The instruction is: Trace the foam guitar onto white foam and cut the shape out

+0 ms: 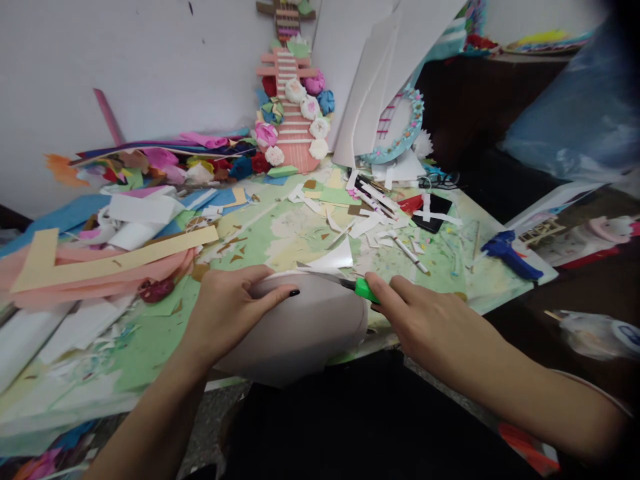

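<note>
Left hand: the left hand (227, 310), lower centre of the frame, is clasped over the top edge of a white sheet (305, 327), thumb pressed flat along it, nail painted dark.
Right hand: the right hand (425, 320), just right of centre, is closed around a craft knife (364, 289); the fingers cover most of the handle.
Craft knife: bright green plastic handle and a thin dark blade that lies along the sheet's upper edge.
White sheet: smooth, matte and stiff, bowed into a dome with a rounded outline. It sits at the near edge of the table (465, 280), bottom centre, its lower part hanging over the edge.
Table: a pale green and yellow surface littered with small brown and white paper scraps.
Left of frame: long cream paper strips (100, 263) over soft pink sheets.
Upper centre: a pink ribbed paper stand (293, 143) trimmed with crumpled paper flowers in white, pink and blue.
Right of frame: a blue glue gun (507, 253) of glossy plastic, well apart from the hands.
</note>
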`<state>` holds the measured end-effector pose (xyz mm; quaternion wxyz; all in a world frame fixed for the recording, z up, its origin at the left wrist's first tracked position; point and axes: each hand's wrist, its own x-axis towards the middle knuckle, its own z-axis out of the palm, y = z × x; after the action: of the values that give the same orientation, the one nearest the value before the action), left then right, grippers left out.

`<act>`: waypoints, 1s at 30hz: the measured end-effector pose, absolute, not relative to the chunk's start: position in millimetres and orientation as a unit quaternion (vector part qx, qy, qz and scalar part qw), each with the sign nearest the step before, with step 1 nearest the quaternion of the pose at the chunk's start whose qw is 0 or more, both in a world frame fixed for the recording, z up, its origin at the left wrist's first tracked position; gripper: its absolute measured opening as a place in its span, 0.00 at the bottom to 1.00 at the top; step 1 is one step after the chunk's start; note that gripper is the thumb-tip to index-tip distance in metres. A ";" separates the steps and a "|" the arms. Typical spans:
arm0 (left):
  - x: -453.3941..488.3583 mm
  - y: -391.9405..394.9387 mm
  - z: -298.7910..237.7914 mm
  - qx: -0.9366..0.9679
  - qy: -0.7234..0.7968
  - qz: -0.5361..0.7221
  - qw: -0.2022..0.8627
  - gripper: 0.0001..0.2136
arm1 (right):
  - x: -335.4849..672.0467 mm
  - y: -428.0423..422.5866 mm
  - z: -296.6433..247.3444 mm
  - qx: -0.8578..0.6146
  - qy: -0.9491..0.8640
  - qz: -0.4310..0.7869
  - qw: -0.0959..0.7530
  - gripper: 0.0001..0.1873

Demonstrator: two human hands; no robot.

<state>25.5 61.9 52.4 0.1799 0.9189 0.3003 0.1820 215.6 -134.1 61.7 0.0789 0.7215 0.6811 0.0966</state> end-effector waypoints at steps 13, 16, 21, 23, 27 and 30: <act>24.9 61.2 51.0 0.926 0.297 0.178 0.152 0.18 | 217.9 -136.2 62.2 0.735 0.674 0.047 0.061 0.32; 24.4 61.3 50.2 0.922 0.305 0.176 0.159 0.18 | 218.3 -136.2 60.2 0.738 0.671 0.038 0.060 0.33; 23.6 60.5 49.4 0.919 0.308 0.177 0.172 0.18 | 219.2 -137.5 57.3 0.743 0.666 0.023 0.061 0.33; 23.7 60.3 49.1 0.920 0.309 0.177 0.166 0.19 | 219.3 -138.2 56.7 0.745 0.664 0.017 0.055 0.32; 24.1 60.7 48.3 0.920 0.309 0.182 0.156 0.19 | 218.9 -137.2 55.2 0.755 0.654 0.001 0.041 0.27; 23.9 61.1 47.9 0.922 0.302 0.186 0.156 0.19 | 218.3 -136.0 53.4 0.758 0.652 -0.004 0.032 0.24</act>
<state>23.9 61.1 47.9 0.1564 0.9219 0.3017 0.1862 218.3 -136.0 53.4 0.0317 0.7578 0.6517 -0.0039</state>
